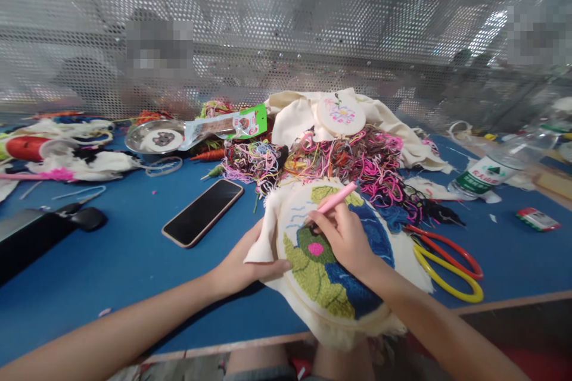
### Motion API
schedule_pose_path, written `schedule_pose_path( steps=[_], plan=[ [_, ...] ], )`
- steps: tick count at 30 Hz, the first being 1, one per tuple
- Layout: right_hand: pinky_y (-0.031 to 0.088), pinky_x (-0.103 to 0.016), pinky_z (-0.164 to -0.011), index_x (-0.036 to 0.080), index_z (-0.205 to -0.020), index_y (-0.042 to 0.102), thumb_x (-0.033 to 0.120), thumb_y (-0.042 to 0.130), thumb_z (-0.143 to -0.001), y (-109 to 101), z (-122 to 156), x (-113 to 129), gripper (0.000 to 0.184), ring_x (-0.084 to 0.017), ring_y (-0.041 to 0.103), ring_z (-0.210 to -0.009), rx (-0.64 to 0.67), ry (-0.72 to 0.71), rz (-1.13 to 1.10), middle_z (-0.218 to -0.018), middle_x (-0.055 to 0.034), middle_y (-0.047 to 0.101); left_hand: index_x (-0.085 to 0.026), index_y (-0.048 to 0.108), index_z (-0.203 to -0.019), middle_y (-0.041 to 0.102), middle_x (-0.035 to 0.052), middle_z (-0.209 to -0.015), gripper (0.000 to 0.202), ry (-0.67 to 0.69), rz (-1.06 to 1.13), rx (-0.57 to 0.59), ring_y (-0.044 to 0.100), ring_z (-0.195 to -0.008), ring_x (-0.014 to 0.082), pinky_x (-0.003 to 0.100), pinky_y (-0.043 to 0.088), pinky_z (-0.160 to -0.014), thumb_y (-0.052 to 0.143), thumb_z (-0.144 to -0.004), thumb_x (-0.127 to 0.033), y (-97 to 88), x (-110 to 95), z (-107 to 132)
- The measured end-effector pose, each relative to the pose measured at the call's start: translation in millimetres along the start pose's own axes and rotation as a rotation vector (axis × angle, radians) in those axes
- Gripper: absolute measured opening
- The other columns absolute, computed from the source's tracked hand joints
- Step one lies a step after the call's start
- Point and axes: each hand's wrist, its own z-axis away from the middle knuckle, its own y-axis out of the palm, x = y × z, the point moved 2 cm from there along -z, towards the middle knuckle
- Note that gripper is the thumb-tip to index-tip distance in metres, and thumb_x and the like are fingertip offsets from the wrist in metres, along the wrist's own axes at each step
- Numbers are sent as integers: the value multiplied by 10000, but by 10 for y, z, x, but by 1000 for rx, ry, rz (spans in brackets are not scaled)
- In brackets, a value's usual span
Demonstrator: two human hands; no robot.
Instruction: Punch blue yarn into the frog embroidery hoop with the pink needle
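While a dark smartphone point(203, 214) lies flat on the blue table point(134, 268) at the left, the left hand point(239, 261) reaches in just nearer than it and holds the left side of the embroidery hoop point(318, 283); its thumb rests at the rim, the other fingers pass behind loose white cloth point(263, 245), and how far they curl there I cannot tell; the hoop sits at the table's near edge between the 2 hands, worked with olive leaves, blue areas and a green patch point(307, 239) with 1 pink spot; over that patch the right hand point(342, 238) has its fingers closed together round a pink pen-like tool point(338, 197), whose tip they hide; the step in hand looks to be filling the green patch with stitches; the next move seems to call for a steady hoop and small, even punches within the outline; scissors point(476, 296) lie beside the hoop at the right; farther right, a clear bottle point(485, 175) rests on its side.
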Motion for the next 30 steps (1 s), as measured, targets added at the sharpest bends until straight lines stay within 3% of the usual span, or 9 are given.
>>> schedule_pose_path(
  steps=[6,12,14,19,30],
  plan=[
    [505,-286,-603,185,-861,544,389,542,-849,6,-9,28,205,-178,658,-659,6,6,85,-744,-49,679,-208,344,-1336,474,91,-1363,714,5,13,9,471,-1214,273,442,379,-1024,700,-717,-226,4,-13,7],
    [463,-347,-757,208,-705,628,366,569,-834,95,-43,95,212,-211,625,-818,146,-167,414,-794,-47,675,-194,340,-1340,460,102,-1371,723,23,-51,-7,452,-1227,292,464,369,-1029,700,-715,-247,-6,-2,23],
    [463,-350,-762,200,-737,623,357,555,-845,87,-36,89,202,-217,629,-825,125,-164,395,-810,-58,682,-195,339,-1342,455,98,-1375,729,18,-64,-19,445,-1234,291,466,357,-1038,701,-711,-251,-10,7,22],
    [493,-323,-660,185,-858,539,377,486,-878,6,3,14,201,-213,655,-723,-14,-2,171,-774,-77,682,-215,321,-1352,460,83,-1378,735,-3,29,15,449,-1234,279,432,386,-1019,694,-719,-234,1,31,15],
    [496,-312,-636,211,-901,493,375,440,-900,-20,4,-34,172,-200,649,-695,-17,0,102,-786,-58,668,-213,345,-1326,473,71,-1365,703,-7,76,21,465,-1219,267,428,379,-1030,698,-718,-187,6,16,6]
  ],
)
